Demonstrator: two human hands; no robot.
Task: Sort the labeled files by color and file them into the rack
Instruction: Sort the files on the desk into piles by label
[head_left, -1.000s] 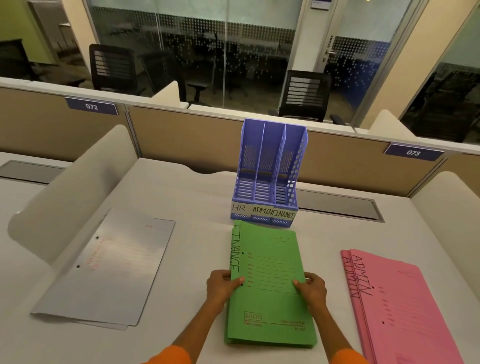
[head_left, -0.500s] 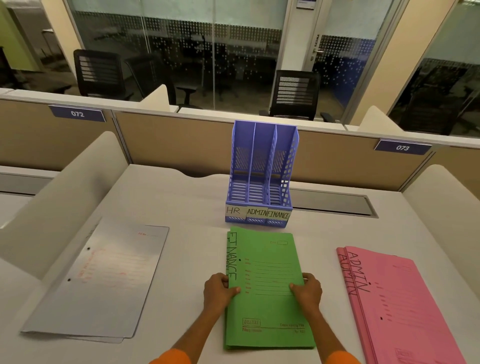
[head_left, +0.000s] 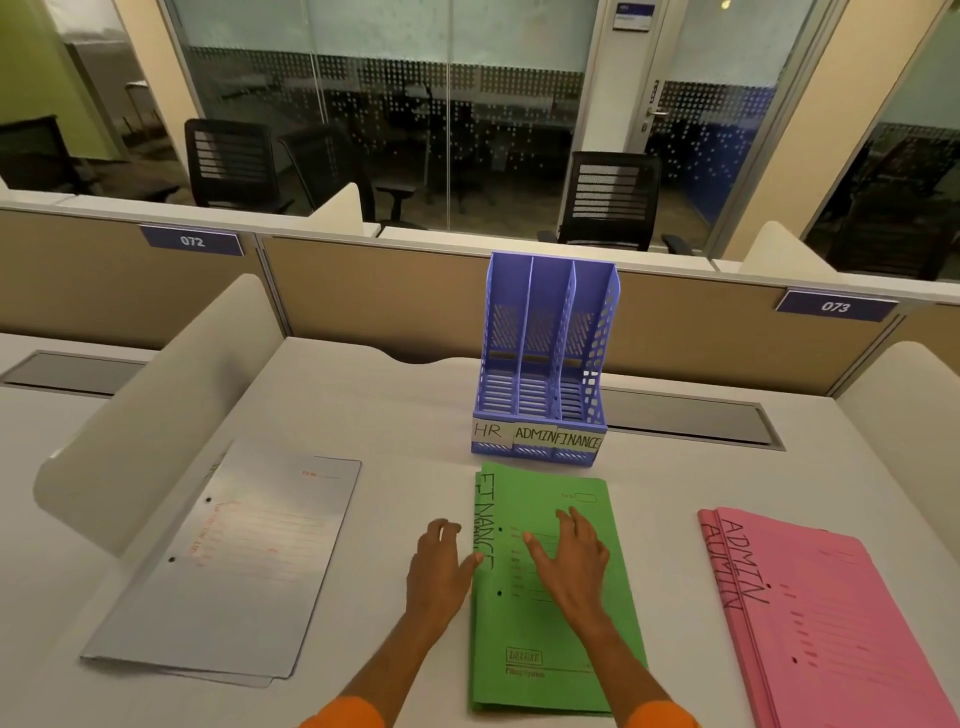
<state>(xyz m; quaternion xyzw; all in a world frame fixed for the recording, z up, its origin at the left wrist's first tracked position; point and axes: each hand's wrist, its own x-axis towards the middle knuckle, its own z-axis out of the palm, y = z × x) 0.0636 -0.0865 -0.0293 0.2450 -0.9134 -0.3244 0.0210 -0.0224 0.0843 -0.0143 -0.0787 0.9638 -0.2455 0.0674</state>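
Green FINANCE file (head_left: 550, 587) flat on tabletop (head_left: 363, 405), just before purple three-slot rack (head_left: 545, 358). Both hands gripped its side edges half second ago; now let go. Left hand (head_left: 439, 566) open beside left edge, thumb touching; right hand (head_left: 569, 558) spread flat on cover. Pile squared, filing not begun. Pink ADMIN files (head_left: 831, 623) right of rack, grey file (head_left: 234, 566) left; slots empty.
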